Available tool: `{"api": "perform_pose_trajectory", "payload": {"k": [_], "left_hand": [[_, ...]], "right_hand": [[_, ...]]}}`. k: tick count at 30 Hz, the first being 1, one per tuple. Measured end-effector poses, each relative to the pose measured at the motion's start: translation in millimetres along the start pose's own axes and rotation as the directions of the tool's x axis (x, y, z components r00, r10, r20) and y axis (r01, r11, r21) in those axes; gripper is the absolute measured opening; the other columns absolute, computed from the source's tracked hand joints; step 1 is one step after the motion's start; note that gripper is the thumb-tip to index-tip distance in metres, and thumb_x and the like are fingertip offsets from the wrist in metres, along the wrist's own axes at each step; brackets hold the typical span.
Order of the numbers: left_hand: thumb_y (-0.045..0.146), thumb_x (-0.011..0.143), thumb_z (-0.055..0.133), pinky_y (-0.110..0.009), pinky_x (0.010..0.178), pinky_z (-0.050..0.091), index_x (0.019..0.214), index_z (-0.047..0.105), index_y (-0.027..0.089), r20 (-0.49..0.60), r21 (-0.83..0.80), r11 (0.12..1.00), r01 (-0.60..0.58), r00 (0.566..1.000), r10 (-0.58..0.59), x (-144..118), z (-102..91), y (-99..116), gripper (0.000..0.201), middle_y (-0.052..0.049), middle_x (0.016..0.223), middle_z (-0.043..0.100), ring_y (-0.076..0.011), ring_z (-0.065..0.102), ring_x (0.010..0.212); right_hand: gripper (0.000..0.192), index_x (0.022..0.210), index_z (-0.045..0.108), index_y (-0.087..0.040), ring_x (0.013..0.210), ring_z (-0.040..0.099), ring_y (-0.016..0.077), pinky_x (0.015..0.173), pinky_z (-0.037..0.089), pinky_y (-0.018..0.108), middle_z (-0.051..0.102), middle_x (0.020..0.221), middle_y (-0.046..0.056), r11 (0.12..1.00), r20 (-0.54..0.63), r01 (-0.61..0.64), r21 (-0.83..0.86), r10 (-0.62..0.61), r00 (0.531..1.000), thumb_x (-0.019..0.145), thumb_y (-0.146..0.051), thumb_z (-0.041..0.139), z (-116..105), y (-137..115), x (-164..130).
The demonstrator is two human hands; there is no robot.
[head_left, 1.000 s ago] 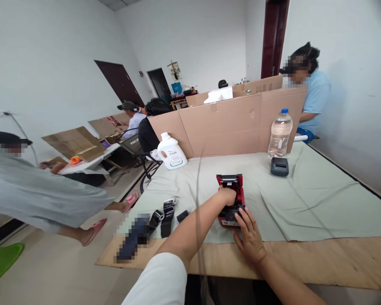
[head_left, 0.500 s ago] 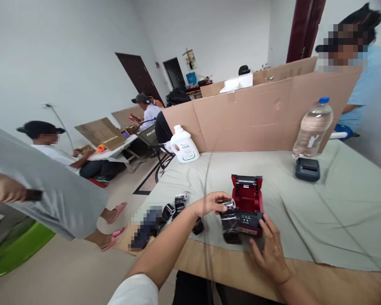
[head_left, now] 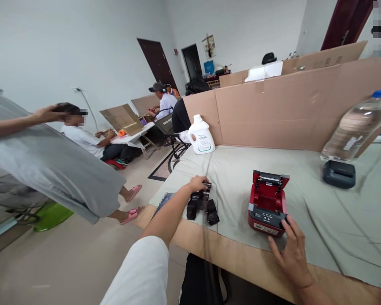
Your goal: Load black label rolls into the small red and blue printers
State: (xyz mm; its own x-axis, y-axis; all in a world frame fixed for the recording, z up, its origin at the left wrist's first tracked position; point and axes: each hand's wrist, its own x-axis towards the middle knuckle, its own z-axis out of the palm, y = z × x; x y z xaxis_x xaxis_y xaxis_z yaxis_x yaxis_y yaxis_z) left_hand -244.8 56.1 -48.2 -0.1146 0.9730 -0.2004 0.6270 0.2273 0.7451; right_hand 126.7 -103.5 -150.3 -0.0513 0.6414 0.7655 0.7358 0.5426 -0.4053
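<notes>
My left hand (head_left: 198,183) is out at a small group of black rolls (head_left: 212,213) on the cloth, its fingers curled down around the far one, a shiny black roll (head_left: 207,186). The fingertips are partly hidden. To the right stands a small red and black label printer (head_left: 266,214) with its lid tipped up and its red roll bay showing. Beside the printer's front right corner is my right hand (head_left: 290,250), fingers apart, fingertips touching the casing and no object held.
A white jug (head_left: 202,137) stands at the table's back left, before a cardboard partition (head_left: 273,114). A large water bottle (head_left: 357,127) and a dark grey device (head_left: 339,173) are at the right. A person in grey (head_left: 66,169) stands at left, near a fan.
My left hand has moved left from the printer to the group of rolls. The roll it held beside the printer is no longer there. My right hand stays at the printer; the view has shifted.
</notes>
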Motion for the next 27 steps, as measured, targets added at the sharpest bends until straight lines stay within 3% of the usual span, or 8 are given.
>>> {"api": "perform_pose_trajectory", "payload": {"k": [8,12,15,21,23,25,26,27], "left_hand": [[0.036,0.092,0.056,-0.042,0.088,0.053,0.119,0.058,0.016,-0.090,0.224,0.974,0.013,0.996,0.008,-25,-32.7,-28,0.034,-0.008,0.122,0.059,-0.0230,0.060,0.105],[0.033,0.092,0.057,-0.041,0.091,0.051,0.116,0.059,0.020,0.003,0.420,0.907,0.025,1.000,-0.029,-47,-48.1,-51,0.028,-0.009,0.122,0.059,-0.0207,0.059,0.107],[0.016,0.077,0.070,-0.046,0.102,0.042,0.104,0.065,0.020,0.064,0.546,0.838,-0.001,0.997,-0.041,-61,-48.2,-61,0.027,-0.009,0.115,0.062,-0.0280,0.053,0.118],[0.014,0.062,0.072,-0.044,0.095,0.044,0.091,0.067,0.017,0.228,0.624,0.774,-0.102,0.972,-0.056,-87,-51.4,-37,0.030,-0.008,0.097,0.066,-0.0321,0.057,0.107],[0.025,0.063,0.074,-0.035,0.084,0.049,0.093,0.067,0.021,0.430,0.522,0.830,-0.197,0.901,-0.057,-102,-49.0,-15,0.031,-0.001,0.089,0.068,-0.0251,0.062,0.093],[0.034,0.069,0.072,-0.031,0.081,0.050,0.104,0.065,0.021,0.792,0.141,0.961,-0.239,0.610,0.036,-119,-39.3,15,0.038,-0.002,0.096,0.069,-0.0225,0.062,0.092],[0.038,0.071,0.072,-0.030,0.080,0.049,0.106,0.064,0.020,0.869,-0.006,0.978,-0.209,0.482,0.108,-126,-31.2,31,0.040,-0.003,0.099,0.069,-0.0218,0.061,0.093],[0.038,0.071,0.074,-0.029,0.082,0.048,0.109,0.063,0.019,0.896,-0.098,0.974,-0.204,0.407,0.175,-132,-20.9,48,0.044,-0.004,0.101,0.068,-0.0210,0.060,0.094]], "right_hand": [[0.072,0.148,0.030,-0.018,0.130,0.043,0.0367,0.100,0.043,0.057,0.039,0.146,0.020,1.000,-0.008,0.005,-0.017,-0.005,1.000,0.085,-0.030,0.062,2,1,-1],[0.070,0.147,0.031,-0.019,0.130,0.043,0.0360,0.101,0.043,0.056,0.039,0.146,0.019,1.000,-0.015,0.009,-0.010,-0.009,1.000,0.086,-0.030,0.062,2,1,0],[0.071,0.147,0.031,-0.019,0.130,0.043,0.0360,0.101,0.042,0.057,0.038,0.146,0.019,1.000,-0.015,0.009,0.004,-0.009,1.000,0.085,-0.029,0.063,2,2,0],[0.070,0.148,0.028,-0.020,0.129,0.043,0.0360,0.099,0.044,0.059,0.039,0.144,0.019,1.000,-0.004,0.008,0.009,-0.008,1.000,0.086,-0.026,0.060,0,0,1],[0.069,0.148,0.027,-0.020,0.129,0.043,0.0360,0.099,0.044,0.058,0.039,0.144,0.019,1.000,0.006,0.004,0.007,-0.004,1.000,0.087,-0.025,0.059,-1,-1,2],[0.069,0.148,0.027,-0.020,0.129,0.043,0.0359,0.098,0.045,0.058,0.038,0.144,0.020,1.000,0.017,-0.003,0.003,0.003,1.000,0.087,-0.025,0.058,-1,-2,2],[0.069,0.148,0.027,-0.020,0.129,0.043,0.0358,0.098,0.045,0.058,0.038,0.144,0.020,1.000,0.021,-0.006,0.000,0.006,1.000,0.087,-0.025,0.058,-1,-2,2],[0.068,0.148,0.027,-0.020,0.129,0.043,0.0357,0.098,0.045,0.058,0.038,0.144,0.020,1.000,0.022,-0.008,-0.003,0.008,1.000,0.087,-0.024,0.058,-2,-3,2]]}}
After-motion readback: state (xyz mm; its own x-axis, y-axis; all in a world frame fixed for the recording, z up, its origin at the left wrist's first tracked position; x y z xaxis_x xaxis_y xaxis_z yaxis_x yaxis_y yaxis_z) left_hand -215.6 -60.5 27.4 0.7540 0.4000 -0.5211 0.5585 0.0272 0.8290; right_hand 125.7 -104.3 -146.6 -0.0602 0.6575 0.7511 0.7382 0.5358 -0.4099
